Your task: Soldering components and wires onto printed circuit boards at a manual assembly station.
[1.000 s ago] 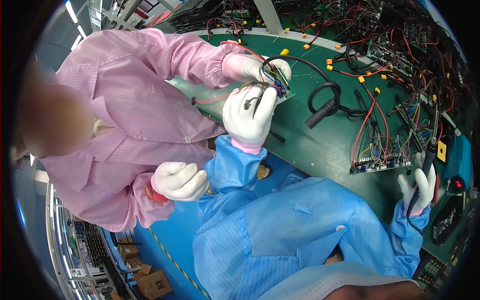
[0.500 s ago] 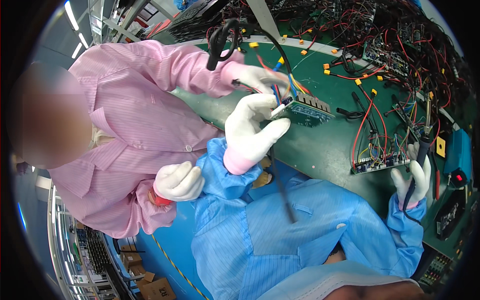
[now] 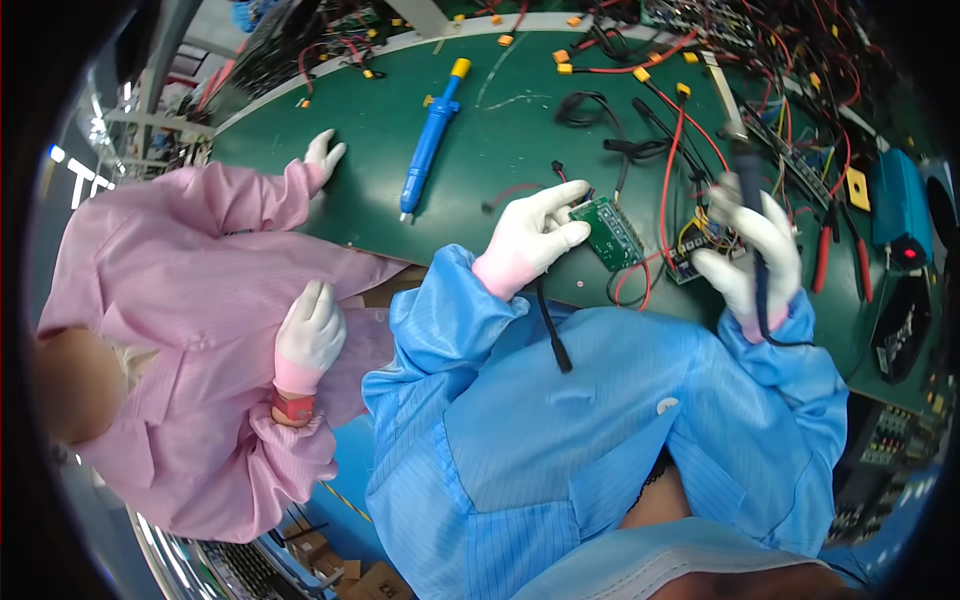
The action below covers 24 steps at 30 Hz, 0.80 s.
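My white-gloved left hand (image 3: 535, 235) pinches a green circuit board (image 3: 612, 236) by its left edge and holds it tilted above the bench. Thin wires and a black cable come off that board. My right hand (image 3: 765, 255), gloved too, grips a soldering iron (image 3: 750, 175) by its dark handle, its metal end pointing up and away from me. Just left of the right hand, a second circuit board (image 3: 684, 252) with colored wires rests on the bench, partly covered by the hand.
A blue desoldering pump (image 3: 430, 145) lies on the green bench (image 3: 340, 95). Red-handled pliers (image 3: 842, 250) and a teal box (image 3: 902, 210) with a red light stand at the right. Wired boards crowd the back. Beside me, a person in pink rests one gloved hand (image 3: 322, 155) on the bench.
The view has shifted. The other person's hand has moved from beside my held board to the far left of the bench. My right hand has brought the iron left, nearer the held board.
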{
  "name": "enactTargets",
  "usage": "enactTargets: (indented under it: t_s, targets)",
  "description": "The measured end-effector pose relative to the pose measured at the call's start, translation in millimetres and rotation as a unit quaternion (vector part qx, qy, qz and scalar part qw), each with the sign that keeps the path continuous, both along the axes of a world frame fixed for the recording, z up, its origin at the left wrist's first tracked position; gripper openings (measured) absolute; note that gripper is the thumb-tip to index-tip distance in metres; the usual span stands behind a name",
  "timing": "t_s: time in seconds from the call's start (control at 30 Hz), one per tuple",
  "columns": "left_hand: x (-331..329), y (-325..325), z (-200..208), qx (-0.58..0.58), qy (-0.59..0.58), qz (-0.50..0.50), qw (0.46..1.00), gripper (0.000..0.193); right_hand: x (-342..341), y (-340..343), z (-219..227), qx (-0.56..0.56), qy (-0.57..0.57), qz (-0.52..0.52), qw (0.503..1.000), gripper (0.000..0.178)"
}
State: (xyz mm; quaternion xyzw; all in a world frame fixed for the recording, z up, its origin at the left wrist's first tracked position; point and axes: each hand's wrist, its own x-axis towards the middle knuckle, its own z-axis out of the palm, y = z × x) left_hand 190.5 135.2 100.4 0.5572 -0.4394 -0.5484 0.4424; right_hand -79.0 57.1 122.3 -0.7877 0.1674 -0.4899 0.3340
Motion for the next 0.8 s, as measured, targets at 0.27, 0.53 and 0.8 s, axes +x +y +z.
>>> enactTargets:
  t_s: [0.27,0.53,0.8]
  targets:
    - [-17.8,-3.9,6.2,0.008,0.008,-0.015,1.0,0.047,41.1,7.3,-7.4,-0.058,0.03,-0.006,0.998,0.052]
    - [-9.5,-31.9,23.4,0.049,-0.025,-0.071,0.996,0.038,50.3,0.5,-11.8,0.022,0.088,-0.044,0.995,0.051]
    - [-5.1,-57.5,3.8,0.129,-0.03,-0.104,0.986,0.025,56.8,-9.3,-12.3,0.037,0.141,-0.078,0.986,0.049]
